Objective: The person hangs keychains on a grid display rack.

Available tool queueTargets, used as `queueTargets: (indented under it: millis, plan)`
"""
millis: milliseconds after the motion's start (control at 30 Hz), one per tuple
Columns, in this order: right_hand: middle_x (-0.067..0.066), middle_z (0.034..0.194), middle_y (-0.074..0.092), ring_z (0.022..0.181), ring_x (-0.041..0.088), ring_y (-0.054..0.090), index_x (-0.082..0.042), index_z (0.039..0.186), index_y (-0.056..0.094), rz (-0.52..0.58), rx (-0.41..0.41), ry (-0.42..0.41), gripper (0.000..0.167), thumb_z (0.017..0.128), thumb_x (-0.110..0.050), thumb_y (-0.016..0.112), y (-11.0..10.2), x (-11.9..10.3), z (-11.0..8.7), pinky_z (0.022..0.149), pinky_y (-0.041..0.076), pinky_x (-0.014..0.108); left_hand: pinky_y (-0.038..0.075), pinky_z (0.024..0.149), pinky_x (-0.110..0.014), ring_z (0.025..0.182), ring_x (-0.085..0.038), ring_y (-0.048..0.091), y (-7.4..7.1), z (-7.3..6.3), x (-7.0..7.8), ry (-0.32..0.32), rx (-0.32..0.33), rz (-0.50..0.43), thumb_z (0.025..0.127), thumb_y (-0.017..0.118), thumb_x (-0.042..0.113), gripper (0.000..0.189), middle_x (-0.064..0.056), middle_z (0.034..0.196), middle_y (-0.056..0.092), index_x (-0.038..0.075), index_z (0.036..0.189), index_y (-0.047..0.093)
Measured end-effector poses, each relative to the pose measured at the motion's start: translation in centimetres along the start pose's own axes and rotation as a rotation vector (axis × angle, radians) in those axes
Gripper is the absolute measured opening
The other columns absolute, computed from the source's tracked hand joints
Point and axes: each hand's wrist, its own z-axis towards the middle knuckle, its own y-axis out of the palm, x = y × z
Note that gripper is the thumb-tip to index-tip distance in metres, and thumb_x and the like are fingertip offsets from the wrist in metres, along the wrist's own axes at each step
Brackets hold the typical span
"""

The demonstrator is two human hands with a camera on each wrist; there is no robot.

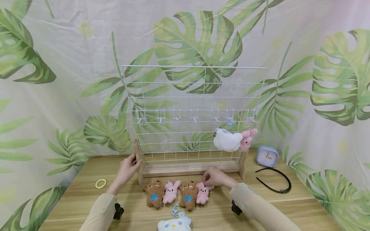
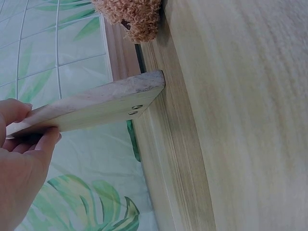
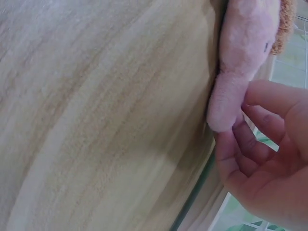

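My left hand [image 1: 129, 167] grips the left wooden upright [image 2: 96, 103] of a white wire grid rack [image 1: 188, 97], thumb on one face and fingers on the other. In front of the rack's base, my right hand [image 1: 215, 177] pinches an ear of a pink bunny plush [image 3: 245, 43], which lies on the table. That bunny [image 1: 203, 193] is at the right end of a row with a brown bear plush [image 1: 188, 194], another pink bunny plush [image 1: 171, 192] and another bear plush [image 1: 154, 194]. A white plush keychain [image 1: 174, 223] lies nearest me.
Several hooks [image 1: 177, 119] line the grid's middle. A white fluffy plush [image 1: 227, 140] and a pink bunny plush [image 1: 246, 141] hang at its right. On the table [image 1: 115, 218] are a blue clock [image 1: 267, 156], a black headband [image 1: 284, 191] and a yellow ring [image 1: 100, 183].
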Motion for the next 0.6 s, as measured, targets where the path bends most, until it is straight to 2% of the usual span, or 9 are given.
queueTargets:
  millis: [100, 300, 467, 600]
  plan:
    - [0.005, 0.071, 0.066, 0.059, 0.003, 0.047, -0.004, 0.078, 0.071, -0.007, -0.004, -0.008, 0.008, 0.083, 0.0, 0.067, -0.2, 0.0, -0.1, 0.053, 0.041, 0.017, 0.06, 0.09, -0.044, 0.117, -0.046, 0.063, -0.1, 0.0, -0.1, 0.002, -0.002, -0.003, 0.101, 0.055, 0.009, 0.021, -0.033, 0.118, 0.065, -0.007, 0.114, 0.059]
    - [0.001, 0.076, 0.061, 0.062, 0.007, 0.048, -0.007, 0.085, 0.062, 0.024, 0.002, 0.06, 0.004, 0.089, -0.005, 0.063, -1.1, -0.8, -0.6, 0.052, 0.04, 0.019, 0.058, 0.093, -0.045, 0.119, -0.046, 0.061, 0.0, 0.0, -0.1, -0.006, -0.004, -0.016, 0.1, 0.054, 0.007, 0.029, -0.035, 0.123, 0.063, -0.01, 0.123, 0.056]
    - [0.003, 0.074, 0.062, 0.063, 0.002, 0.047, 0.0, 0.086, 0.061, 0.029, 0.069, -0.008, 0.004, 0.088, -0.003, 0.062, -2.7, -1.4, -1.3, 0.053, 0.041, 0.016, 0.059, 0.092, -0.044, 0.119, -0.046, 0.061, 0.0, 0.0, -0.1, -0.01, -0.006, -0.015, 0.101, 0.054, 0.008, 0.025, -0.034, 0.122, 0.063, -0.009, 0.119, 0.058]
    - [0.0, 0.072, 0.062, 0.062, -0.001, 0.048, -0.006, 0.084, 0.062, -0.019, 0.149, -0.044, 0.005, 0.088, -0.003, 0.063, -3.9, -2.3, -2.0, 0.054, 0.043, 0.015, 0.06, 0.091, -0.043, 0.117, -0.046, 0.062, 0.0, 0.0, -0.2, -0.005, -0.001, -0.014, 0.101, 0.055, 0.009, 0.022, -0.032, 0.118, 0.065, -0.007, 0.115, 0.058]
